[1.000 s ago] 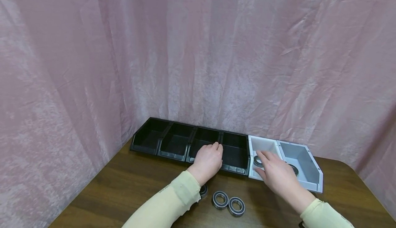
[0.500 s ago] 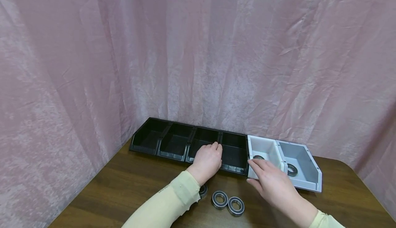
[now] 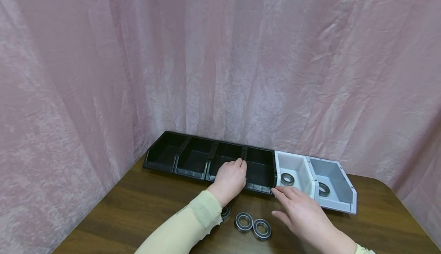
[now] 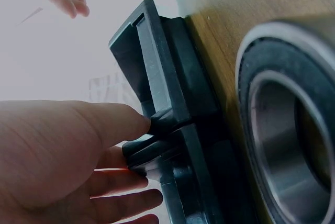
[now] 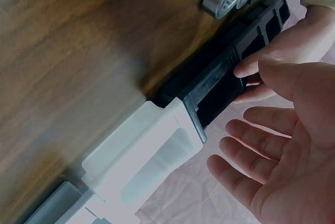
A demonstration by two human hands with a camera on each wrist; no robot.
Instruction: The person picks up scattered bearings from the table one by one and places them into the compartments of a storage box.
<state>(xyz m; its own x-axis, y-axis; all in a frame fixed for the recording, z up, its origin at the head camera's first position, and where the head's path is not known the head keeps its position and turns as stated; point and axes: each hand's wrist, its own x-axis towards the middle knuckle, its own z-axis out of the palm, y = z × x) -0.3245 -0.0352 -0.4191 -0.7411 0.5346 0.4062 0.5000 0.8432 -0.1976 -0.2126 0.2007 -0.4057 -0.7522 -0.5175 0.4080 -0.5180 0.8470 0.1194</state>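
Observation:
My left hand point(image 3: 229, 181) pinches the dividing wall between two black bins point(image 4: 180, 72), thumb on one side and fingers on the other. The right hand point(image 3: 304, 213) hovers in front of the white bin point(image 3: 299, 167), its fingers apart and holding nothing, as the right wrist view confirms. A ball bearing point(image 3: 287, 179) lies flat inside the white bin. Another bearing point(image 3: 324, 189) sits in the grey bin point(image 3: 352, 203), leaning by its left wall. On the table between the hands lie two more bearings, one bearing point(image 3: 244, 222) close beside the other bearing point(image 3: 262, 229).
One further bearing point(image 3: 225, 212) on the table is partly hidden by the left sleeve point(image 3: 206, 208). Several black bins stand in a row with the white and grey ones along the back of the wooden table point(image 3: 120, 208). A pink curtain point(image 3: 220, 62) hangs behind.
My right hand has drawn back from over the white bin, toward the front, uncovering the bearing inside it. The left hand has stayed on the black bins.

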